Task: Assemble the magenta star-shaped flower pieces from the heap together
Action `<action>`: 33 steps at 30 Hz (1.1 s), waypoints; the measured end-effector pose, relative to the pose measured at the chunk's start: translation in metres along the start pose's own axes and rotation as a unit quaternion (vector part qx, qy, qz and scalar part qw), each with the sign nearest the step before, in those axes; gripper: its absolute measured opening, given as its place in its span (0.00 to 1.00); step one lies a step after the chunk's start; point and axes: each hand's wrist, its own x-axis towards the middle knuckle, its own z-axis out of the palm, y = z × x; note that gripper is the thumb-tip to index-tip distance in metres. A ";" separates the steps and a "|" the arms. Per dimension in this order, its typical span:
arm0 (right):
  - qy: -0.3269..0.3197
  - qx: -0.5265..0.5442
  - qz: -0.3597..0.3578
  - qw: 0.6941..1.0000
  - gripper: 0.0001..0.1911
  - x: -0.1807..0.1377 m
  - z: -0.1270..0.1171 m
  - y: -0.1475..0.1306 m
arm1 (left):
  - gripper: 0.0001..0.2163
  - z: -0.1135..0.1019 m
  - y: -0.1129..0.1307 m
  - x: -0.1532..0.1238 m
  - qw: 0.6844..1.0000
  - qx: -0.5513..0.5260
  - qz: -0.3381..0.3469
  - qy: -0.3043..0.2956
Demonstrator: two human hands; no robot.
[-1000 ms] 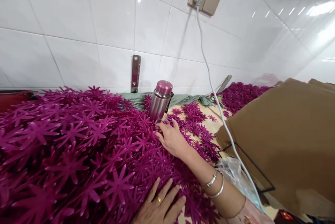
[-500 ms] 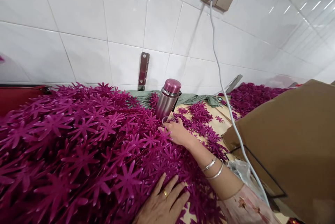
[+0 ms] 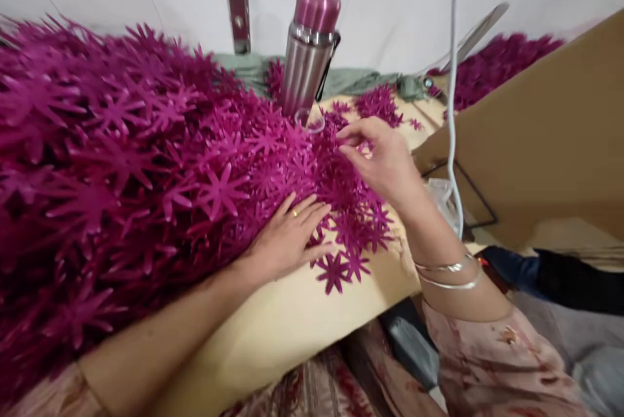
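My left hand (image 3: 290,235) lies flat on the edge of a big heap of magenta star-shaped plastic flowers (image 3: 221,193), fingers stretched out and a gold ring on one of them. To its right, my right hand (image 3: 383,157) hovers over a smaller spread of the same flowers (image 3: 348,228). Its thumb and fingers are curved towards each other with a small gap, and I see nothing between them. Just beyond my right fingertips, a clear plastic cup (image 3: 316,121) sits half sunk among the flowers, its rim showing.
A steel thermos (image 3: 307,66) with a pink lid stands behind the cup. Green cloth (image 3: 361,73) runs along the tiled wall. A white cable (image 3: 453,112) hangs in front of a cardboard box (image 3: 546,151) at right. The pale tabletop (image 3: 302,313) ends near my lap.
The view has tilted down and come closer. My right hand has drawn back from beside the cup and lifted off the flowers. My left hand still rests on the heap.
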 end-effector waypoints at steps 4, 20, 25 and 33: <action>-0.023 0.059 0.082 0.995 0.04 -0.084 -0.032 -0.007 | 0.23 0.000 -0.005 0.000 0.998 -0.029 -0.001 0.055; 0.002 0.184 0.306 0.934 0.05 -0.203 -0.031 -0.007 | 0.16 0.002 0.048 -0.027 0.983 0.077 0.149 -0.079; -0.024 0.178 0.297 0.938 0.05 -0.201 -0.031 -0.010 | 0.13 0.013 0.030 -0.033 0.993 0.030 0.102 -0.056; 0.006 0.191 0.280 0.941 0.04 -0.187 -0.026 -0.018 | 0.13 -0.004 0.033 -0.021 0.958 -0.212 -0.080 0.176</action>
